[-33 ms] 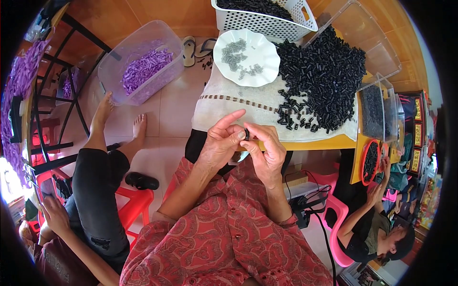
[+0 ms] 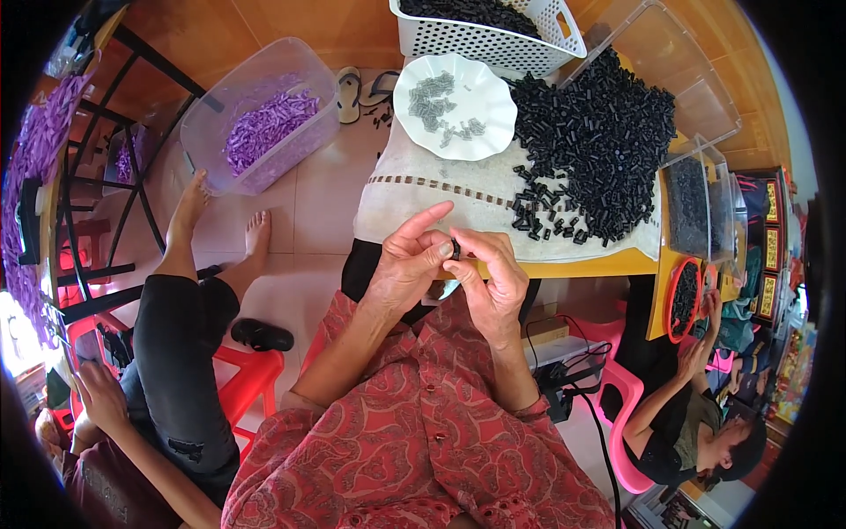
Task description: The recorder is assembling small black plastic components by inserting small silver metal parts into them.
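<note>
In front of the table's near edge, my left hand (image 2: 401, 269) and my right hand (image 2: 495, 286) meet at the fingertips. Between them is a small black cylindrical piece (image 2: 456, 249), pinched by thumb and fingers of both hands and partly hidden. The left index finger sticks out, away from the piece. Beyond my hands, a heap of similar black pieces (image 2: 608, 145) is spread over the pale cloth (image 2: 423, 212). A white scalloped plate (image 2: 489, 84) at the cloth's far side bears small clear pieces (image 2: 432, 101).
A white perforated basket (image 2: 476, 40) of black pieces stands behind the plate. Clear bins (image 2: 696, 198) and a red-rimmed tray (image 2: 674, 304) lie to the right. On the floor at left is a clear tub (image 2: 256, 181) with purple pieces. People sit on both sides.
</note>
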Tool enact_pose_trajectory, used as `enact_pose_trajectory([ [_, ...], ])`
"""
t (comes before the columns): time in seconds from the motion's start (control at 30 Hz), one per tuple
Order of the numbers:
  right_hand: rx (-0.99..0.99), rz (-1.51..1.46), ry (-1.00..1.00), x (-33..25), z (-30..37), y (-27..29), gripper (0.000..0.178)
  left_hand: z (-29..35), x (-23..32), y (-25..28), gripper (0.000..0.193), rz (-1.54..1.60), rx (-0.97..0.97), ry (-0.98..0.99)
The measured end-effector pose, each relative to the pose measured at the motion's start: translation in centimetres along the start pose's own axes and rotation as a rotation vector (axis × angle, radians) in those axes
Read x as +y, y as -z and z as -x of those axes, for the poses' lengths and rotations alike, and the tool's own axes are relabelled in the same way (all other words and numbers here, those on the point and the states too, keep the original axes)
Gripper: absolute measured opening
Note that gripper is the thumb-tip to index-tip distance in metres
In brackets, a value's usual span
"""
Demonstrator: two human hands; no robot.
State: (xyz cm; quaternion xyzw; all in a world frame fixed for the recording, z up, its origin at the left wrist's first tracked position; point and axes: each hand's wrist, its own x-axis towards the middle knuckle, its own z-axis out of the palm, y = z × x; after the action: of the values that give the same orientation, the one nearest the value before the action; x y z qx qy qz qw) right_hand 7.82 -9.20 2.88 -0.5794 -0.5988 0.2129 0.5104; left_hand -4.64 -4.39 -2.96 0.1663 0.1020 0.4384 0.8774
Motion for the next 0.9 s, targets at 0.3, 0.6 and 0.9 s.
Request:
enact_pose_trajectory([
  [0.3,0.069,-0.053,-0.015,0.4,-0.1,0.3,0.032,0.2,0.7,0.0,0.051,-0.332,-0.068,0.007],
  [0.6,0.066,-0.137,-0.032,1.0,0.6,0.6,0.029,0.8,0.8,-0.5,0.048,-0.460,-0.015,0.009],
  [0.9,0.066,-0.154,-0.089,0.7,0.8,0.8,0.028,0.8,0.7,-1.2,0.046,-0.532,0.005,-0.030],
])
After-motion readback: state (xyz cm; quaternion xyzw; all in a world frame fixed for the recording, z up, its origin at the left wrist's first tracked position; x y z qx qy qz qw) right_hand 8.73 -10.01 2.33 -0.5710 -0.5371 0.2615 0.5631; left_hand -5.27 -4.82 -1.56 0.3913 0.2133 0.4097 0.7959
